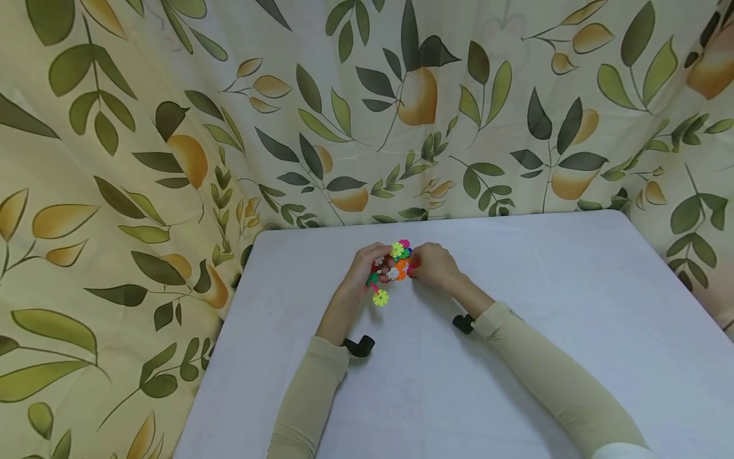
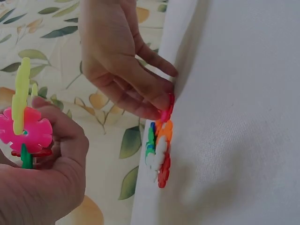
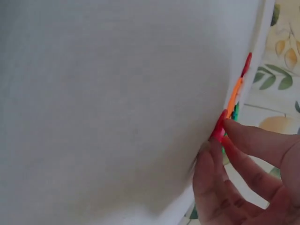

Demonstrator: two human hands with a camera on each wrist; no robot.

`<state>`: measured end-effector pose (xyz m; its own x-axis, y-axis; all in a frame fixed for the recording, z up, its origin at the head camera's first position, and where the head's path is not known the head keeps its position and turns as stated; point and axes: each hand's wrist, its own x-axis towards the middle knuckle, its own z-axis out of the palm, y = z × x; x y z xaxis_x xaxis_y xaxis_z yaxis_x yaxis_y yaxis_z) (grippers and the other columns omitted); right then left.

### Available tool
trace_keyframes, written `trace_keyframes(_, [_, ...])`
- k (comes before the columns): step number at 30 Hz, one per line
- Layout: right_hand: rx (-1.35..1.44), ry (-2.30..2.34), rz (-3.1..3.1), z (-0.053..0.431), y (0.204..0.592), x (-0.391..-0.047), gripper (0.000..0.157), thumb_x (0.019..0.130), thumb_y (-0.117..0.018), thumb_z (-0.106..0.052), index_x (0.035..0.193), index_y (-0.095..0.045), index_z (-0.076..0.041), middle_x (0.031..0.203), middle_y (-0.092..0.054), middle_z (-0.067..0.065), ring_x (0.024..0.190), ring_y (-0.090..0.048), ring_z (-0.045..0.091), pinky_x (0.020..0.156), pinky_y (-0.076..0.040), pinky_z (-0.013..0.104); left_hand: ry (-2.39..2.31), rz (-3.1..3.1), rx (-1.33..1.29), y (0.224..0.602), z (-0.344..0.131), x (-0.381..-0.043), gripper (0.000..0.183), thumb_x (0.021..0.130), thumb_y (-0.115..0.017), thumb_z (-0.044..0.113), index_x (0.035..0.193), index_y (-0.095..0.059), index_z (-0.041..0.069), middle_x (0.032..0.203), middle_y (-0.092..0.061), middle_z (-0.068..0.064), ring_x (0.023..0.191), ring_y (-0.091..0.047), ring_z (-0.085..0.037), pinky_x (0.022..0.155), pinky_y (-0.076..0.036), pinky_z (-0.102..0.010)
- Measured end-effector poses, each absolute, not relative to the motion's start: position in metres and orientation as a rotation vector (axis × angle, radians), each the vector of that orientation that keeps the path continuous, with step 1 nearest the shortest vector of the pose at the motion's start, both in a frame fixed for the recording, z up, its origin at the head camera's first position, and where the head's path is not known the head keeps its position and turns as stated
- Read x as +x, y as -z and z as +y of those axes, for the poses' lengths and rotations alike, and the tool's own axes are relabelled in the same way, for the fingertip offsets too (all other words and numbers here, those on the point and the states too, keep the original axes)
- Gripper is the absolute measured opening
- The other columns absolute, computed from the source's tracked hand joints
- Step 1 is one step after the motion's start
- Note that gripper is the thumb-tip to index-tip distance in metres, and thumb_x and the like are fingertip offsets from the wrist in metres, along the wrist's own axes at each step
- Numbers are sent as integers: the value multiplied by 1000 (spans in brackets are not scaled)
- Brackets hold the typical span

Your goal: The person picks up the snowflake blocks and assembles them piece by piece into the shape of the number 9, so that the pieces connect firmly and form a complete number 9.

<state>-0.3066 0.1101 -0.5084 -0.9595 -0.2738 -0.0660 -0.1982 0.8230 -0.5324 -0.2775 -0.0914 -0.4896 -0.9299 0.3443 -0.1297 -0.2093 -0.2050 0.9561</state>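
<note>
Between both hands, above the table, is a cluster of slotted plastic flower discs [image 1: 401, 269] in orange, white, green, pink, blue and yellow. My left hand [image 1: 362, 271] grips the cluster's left side, its curled fingers partly hidden by the discs. A pink disc [image 2: 37, 133] with a yellow disc [image 2: 19, 93] stuck into it edge-on rises from that hand. On the other side, my right hand [image 1: 434, 264] pinches a pinkish-red disc [image 3: 219, 126] between thumb and fingertips. That disc sits against the orange disc [image 3: 234, 98]. Lower left in the head view, a yellow disc [image 1: 381, 298] sticks out on a pink piece.
A white cloth covers the table [image 1: 424, 382]. Behind and to the left hangs a curtain [image 1: 344, 127] printed with leaves and fruit. Black wrist-camera mounts [image 1: 360, 346] show at both wrists.
</note>
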Motion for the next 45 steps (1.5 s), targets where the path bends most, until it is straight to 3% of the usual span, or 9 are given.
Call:
trace_keyframes(6, [-328,869,2869,114,508,-307,32,83,-87,-16,109,-74,-1,97,-71,12,89,-62,30,81,-57,44,-2206,1694,155,490,-89,-277,22,104,-59,28,91,-58,10,82,-57,-5,62,-42,-17,58,-42,-24])
trace_keyframes(12, [-342,998,2836,121,506,-301,15,86,-85,-14,94,-77,-6,89,-72,7,86,-61,27,74,-56,37,-2268,1708,138,492,-89,-277,26,103,-60,31,88,-57,11,81,-58,-2,62,-47,-15,59,-46,-22])
trace_keyframes(17, [-381,1150,2852,126,498,-292,9,89,-82,-14,91,-77,-7,85,-73,5,79,-63,24,65,-53,32,-2305,1649,158,493,-90,-277,22,104,-57,27,92,-58,9,79,-55,-2,58,-41,-12,54,-40,-20])
trace_keyframes(23, [-451,1486,2875,128,488,-281,9,89,-83,-9,95,-76,-6,88,-77,6,77,-74,22,66,-58,32,-2323,1527,171,491,-89,-276,19,106,-51,21,92,-55,9,78,-49,-2,53,-33,-7,44,-30,-13])
trace_keyframes(33, [-688,1695,2944,122,477,-267,12,87,-85,-6,93,-74,-7,85,-77,5,73,-75,18,67,-57,17,-2311,1592,93,493,-85,-277,22,105,-56,28,94,-58,9,83,-52,-2,58,-39,-9,47,-33,-14])
trace_keyframes(45, [-786,1767,2916,118,474,-262,15,86,-85,-3,97,-75,-2,88,-78,6,77,-76,20,72,-57,15,-2305,1640,80,496,-81,-275,23,103,-54,20,84,-58,8,77,-54,-3,50,-37,-9,46,-36,-16])
